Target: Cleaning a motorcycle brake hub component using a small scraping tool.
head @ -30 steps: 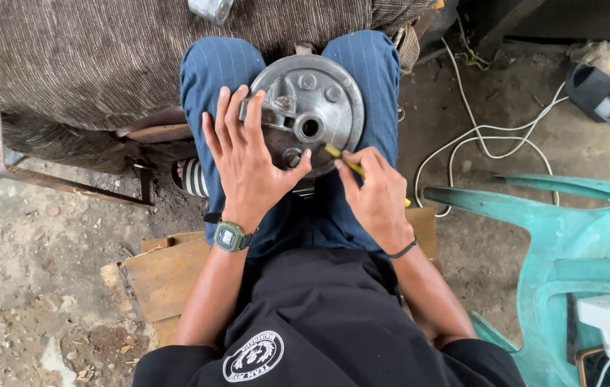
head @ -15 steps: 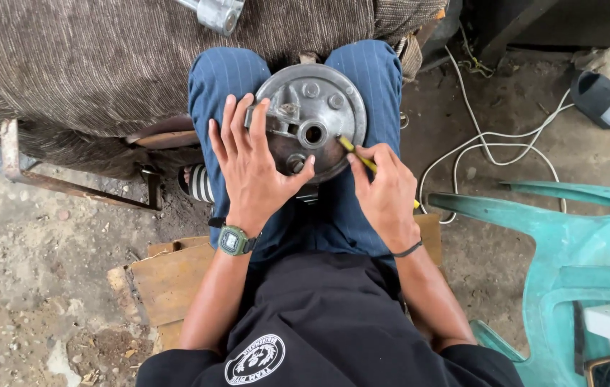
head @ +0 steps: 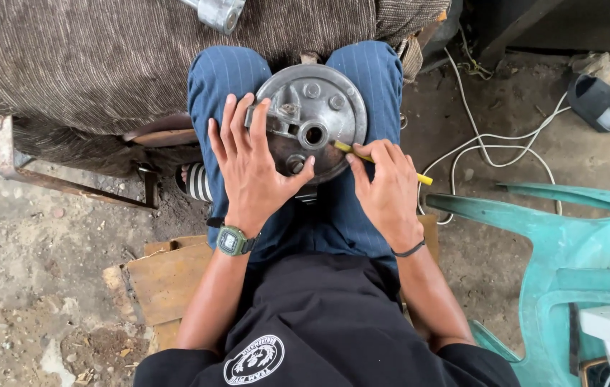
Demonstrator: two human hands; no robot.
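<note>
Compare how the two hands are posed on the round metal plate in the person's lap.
The left hand lies flat with fingers spread on the round metal plate, while the right hand is curled at the plate's edge. The left hand holds nothing; the right hand pinches a thin yellow tool aimed toward the plate's centre hole. The left wrist wears a green watch, the right a thin dark band. Both hands are bare.

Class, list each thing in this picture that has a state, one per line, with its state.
Metal disc: lying flat on the lap, steadied.
Left hand: spread flat on the disc.
Right hand: closed on the yellow tool.
Yellow tool: tip near the disc's centre hole.
Green chair: tipped over.
</note>
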